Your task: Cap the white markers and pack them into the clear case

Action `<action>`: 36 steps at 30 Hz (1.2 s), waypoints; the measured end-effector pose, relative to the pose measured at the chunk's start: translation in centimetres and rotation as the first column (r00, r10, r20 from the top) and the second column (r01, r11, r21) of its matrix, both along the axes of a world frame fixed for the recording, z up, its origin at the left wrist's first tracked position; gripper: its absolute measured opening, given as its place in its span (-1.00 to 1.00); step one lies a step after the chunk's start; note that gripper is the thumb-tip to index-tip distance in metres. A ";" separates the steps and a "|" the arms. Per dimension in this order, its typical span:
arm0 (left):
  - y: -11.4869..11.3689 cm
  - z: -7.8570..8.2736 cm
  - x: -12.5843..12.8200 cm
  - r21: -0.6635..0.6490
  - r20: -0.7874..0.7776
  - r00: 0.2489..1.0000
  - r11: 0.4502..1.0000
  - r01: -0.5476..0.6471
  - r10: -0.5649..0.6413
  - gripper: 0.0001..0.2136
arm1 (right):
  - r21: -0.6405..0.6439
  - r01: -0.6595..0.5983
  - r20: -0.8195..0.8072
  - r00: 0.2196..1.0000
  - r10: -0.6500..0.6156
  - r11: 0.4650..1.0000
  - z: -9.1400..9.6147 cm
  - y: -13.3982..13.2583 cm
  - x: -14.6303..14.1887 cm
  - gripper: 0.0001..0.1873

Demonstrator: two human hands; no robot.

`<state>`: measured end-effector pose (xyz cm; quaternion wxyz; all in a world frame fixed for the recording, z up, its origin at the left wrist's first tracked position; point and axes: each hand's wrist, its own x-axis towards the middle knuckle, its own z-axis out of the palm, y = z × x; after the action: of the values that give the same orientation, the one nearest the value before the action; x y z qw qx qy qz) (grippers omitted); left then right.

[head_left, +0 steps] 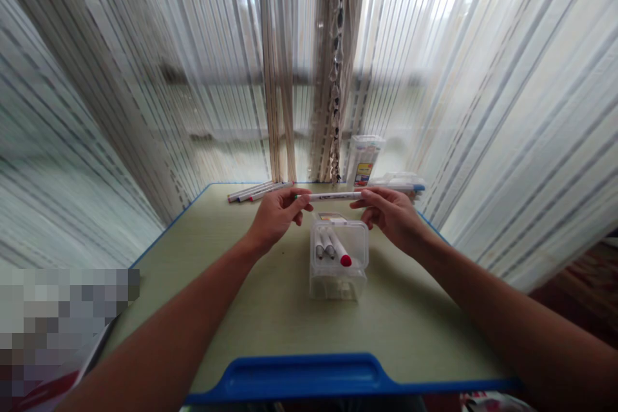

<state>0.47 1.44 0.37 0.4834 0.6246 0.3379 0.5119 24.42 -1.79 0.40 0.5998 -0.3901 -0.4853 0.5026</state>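
Observation:
A white marker (335, 196) with a green left end lies level between my two hands, above a clear plastic box. My left hand (280, 211) pinches its green end, and my right hand (390, 215) grips the other end between thumb and fingers. Below the marker, the clear box (338, 286) rests on the table with its lid open toward me. Inside lie a few white markers (329, 246), and one of them shows a red end (346, 261).
Several white markers (255, 192) lie at the table's back edge, left of centre. At the back right stands a tall clear marker case (367, 161), beside another clear container (400, 181). A blue tray rim (304, 374) edges the table's front. String curtains hang behind.

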 end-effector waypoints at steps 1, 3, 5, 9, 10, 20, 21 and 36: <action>-0.1 0.0 0.0 0.014 -0.014 1.000 1.000 -0.002 0.002 -0.59 | 0.002 0.005 0.013 1.000 -0.005 1.000 0.0 0.0 0.0 -0.62; -0.2 0.1 0.1 0.035 -0.041 0.999 0.999 -0.004 0.006 -0.61 | 0.011 0.010 0.043 0.999 -0.010 1.000 -0.1 0.0 -0.1 -0.59; -0.3 0.1 0.1 0.043 -0.060 0.998 0.999 -0.007 0.010 -0.64 | 0.024 0.011 0.069 0.998 -0.013 1.000 -0.2 0.0 -0.1 -0.58; -0.4 0.0 0.2 0.057 -0.104 0.994 0.998 -0.010 0.016 -0.66 | 0.036 0.015 0.095 0.995 -0.018 0.999 -0.4 0.0 -0.1 -0.60; -0.4 -0.1 0.2 0.062 -0.116 0.993 0.998 -0.009 0.016 -0.66 | 0.034 0.018 0.099 0.995 -0.022 0.999 -0.4 0.0 -0.1 -0.61; -0.6 0.1 0.3 0.071 -0.117 0.993 0.997 -0.010 0.018 -0.66 | 0.015 0.007 0.108 0.994 -0.009 1.000 -0.3 -0.1 -0.3 -0.64; -0.5 0.1 0.3 0.072 -0.105 0.994 0.997 -0.005 0.012 -0.66 | 0.012 0.008 0.105 0.994 -0.009 1.000 -0.2 -0.1 -0.3 -0.64; 0.0 0.1 0.2 -0.050 0.069 0.998 0.999 0.018 -0.015 -0.68 | 0.005 -0.029 -0.002 1.000 0.029 1.000 -0.2 0.0 0.0 -0.68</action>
<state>0.63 1.41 0.48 0.5145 0.5971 0.3288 0.5202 24.41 -1.81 0.23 0.5941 -0.3810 -0.4914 0.5103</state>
